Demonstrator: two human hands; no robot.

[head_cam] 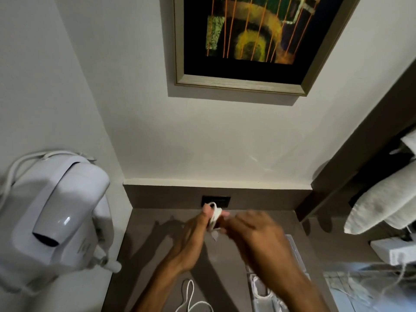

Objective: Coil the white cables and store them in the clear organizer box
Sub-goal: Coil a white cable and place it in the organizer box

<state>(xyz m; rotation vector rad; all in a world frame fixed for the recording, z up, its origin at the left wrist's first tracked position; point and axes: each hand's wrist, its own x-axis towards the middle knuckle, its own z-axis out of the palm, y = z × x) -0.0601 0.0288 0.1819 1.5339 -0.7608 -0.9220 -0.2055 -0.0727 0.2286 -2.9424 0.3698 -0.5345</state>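
A small coil of white cable is wound around the fingers of my left hand, held up over the brown counter. My right hand is blurred with motion right beside the coil, fingers at its loose end; whether it grips the cable I cannot tell. A second white cable lies loose in loops on the counter near the bottom edge. The clear organizer box sits on the counter to the right, partly hidden under my right forearm, with white cable visible inside one compartment.
A white wall-mounted hair dryer juts out at the left. A dark wall socket sits behind my hands. Rolled white towels rest on a dark shelf at the right. A framed picture hangs above.
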